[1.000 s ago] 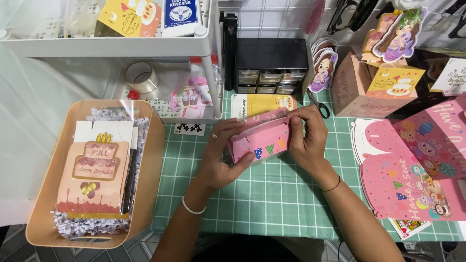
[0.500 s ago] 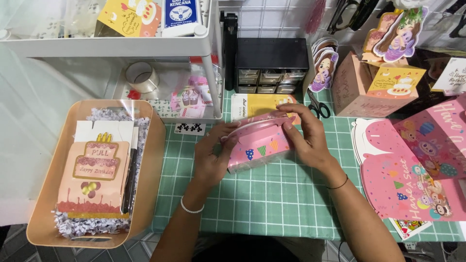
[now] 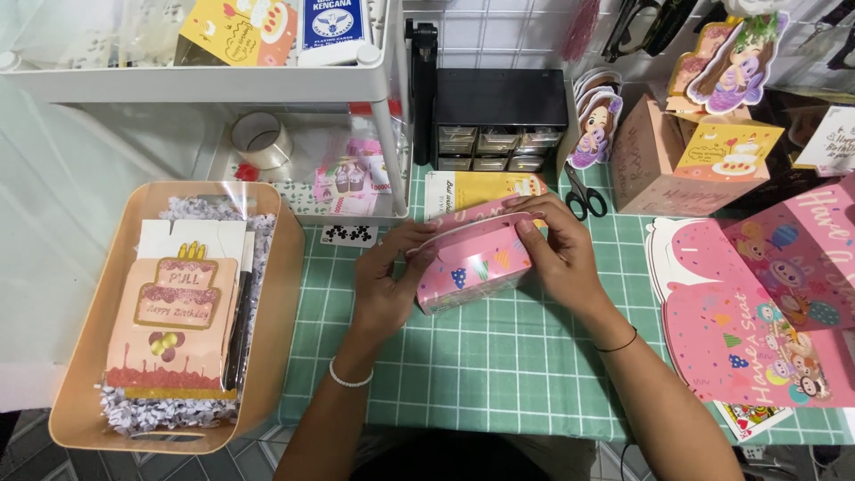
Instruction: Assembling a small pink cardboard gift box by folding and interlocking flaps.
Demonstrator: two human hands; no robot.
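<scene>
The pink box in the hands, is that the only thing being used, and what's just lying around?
In use:
pink box
left hand
right hand

Lying about:
scissors
tape roll
tray with cake card
black drawer unit
flat pink boxes

Green grid mat (image 3: 499, 374) (checked): scissors (image 3: 583, 198), drawer unit (image 3: 497, 120), pink cutouts (image 3: 726, 307).

The pink box (image 3: 474, 264) looks like smooth printed card with a slight sheen. The green grid mat (image 3: 499, 356) is matt. The beige tray (image 3: 285, 294) is smooth plastic, holding crinkled shredded paper (image 3: 160, 411).
</scene>
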